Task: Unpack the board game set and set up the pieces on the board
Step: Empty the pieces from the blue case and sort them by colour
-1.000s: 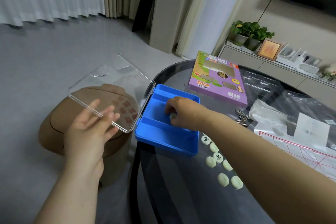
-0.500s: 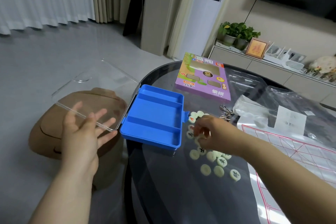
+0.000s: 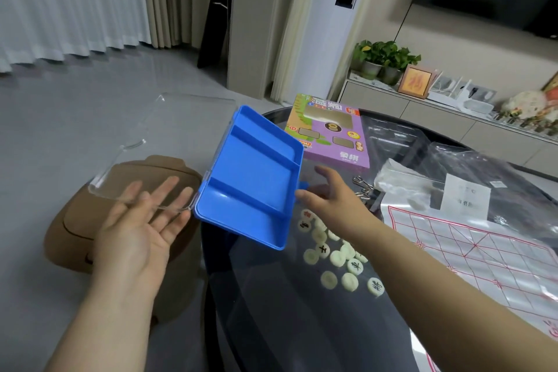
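A blue plastic case (image 3: 253,181) with empty compartments tilts up over the edge of the dark glass table (image 3: 271,311). Its clear hinged lid (image 3: 157,154) hangs open to the left, resting on the flat fingers of my left hand (image 3: 142,226). My right hand (image 3: 329,196) reaches to the case's right edge with spread fingers, touching near its blue latch. Several cream round game pieces (image 3: 338,257) with printed characters lie loose on the glass below that hand. The white board sheet (image 3: 471,248) with red grid lines lies at the right.
A purple game box (image 3: 329,133) lies at the table's far side. Clear plastic bags (image 3: 453,178), a folded paper slip and metal rings (image 3: 362,187) lie near the board sheet. A brown round stool (image 3: 78,220) stands on the floor left of the table.
The right hand left the case, dropped pieces onto the glass, then came back to the case's right edge. The case has tipped up from nearly flat, and the view has panned left.
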`<action>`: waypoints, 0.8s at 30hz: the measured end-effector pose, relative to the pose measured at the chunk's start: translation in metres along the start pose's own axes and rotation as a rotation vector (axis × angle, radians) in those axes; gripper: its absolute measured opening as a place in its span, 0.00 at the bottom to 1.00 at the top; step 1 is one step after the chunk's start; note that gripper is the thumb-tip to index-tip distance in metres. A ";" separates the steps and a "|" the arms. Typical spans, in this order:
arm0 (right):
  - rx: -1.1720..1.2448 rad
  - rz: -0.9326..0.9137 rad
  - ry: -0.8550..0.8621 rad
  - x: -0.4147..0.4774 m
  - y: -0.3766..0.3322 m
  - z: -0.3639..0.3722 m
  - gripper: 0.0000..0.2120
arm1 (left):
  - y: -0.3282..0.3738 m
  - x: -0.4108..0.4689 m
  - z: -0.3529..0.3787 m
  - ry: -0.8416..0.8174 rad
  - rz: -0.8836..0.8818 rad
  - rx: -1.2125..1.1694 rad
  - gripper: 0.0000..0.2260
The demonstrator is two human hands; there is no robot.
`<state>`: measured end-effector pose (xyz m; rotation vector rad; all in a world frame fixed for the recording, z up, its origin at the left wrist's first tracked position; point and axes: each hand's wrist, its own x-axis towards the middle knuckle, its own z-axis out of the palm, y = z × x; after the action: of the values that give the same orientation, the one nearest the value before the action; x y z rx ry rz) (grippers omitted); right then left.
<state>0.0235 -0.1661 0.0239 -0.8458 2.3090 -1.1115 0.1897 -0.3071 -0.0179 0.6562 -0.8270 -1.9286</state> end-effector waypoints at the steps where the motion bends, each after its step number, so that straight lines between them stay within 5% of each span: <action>1: 0.079 0.022 0.021 -0.001 0.001 -0.002 0.30 | 0.001 -0.002 0.002 -0.010 -0.005 -0.011 0.11; 8: 0.692 0.147 0.036 -0.006 0.004 -0.029 0.24 | 0.000 -0.015 0.031 -0.052 0.019 -0.060 0.10; 12: 0.748 0.126 0.027 -0.009 0.008 -0.050 0.09 | 0.001 -0.018 0.058 -0.085 0.015 -0.033 0.10; 20: 0.738 0.196 0.218 -0.003 0.025 -0.080 0.12 | -0.008 -0.026 0.118 -0.120 0.004 0.063 0.08; 24: 0.731 0.232 0.303 -0.004 0.037 -0.114 0.11 | -0.025 -0.016 0.152 -0.112 0.009 0.256 0.16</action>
<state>-0.0560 -0.0841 0.0613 -0.1341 1.8926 -1.8830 0.0745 -0.2409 0.0610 0.6982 -1.1583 -1.8810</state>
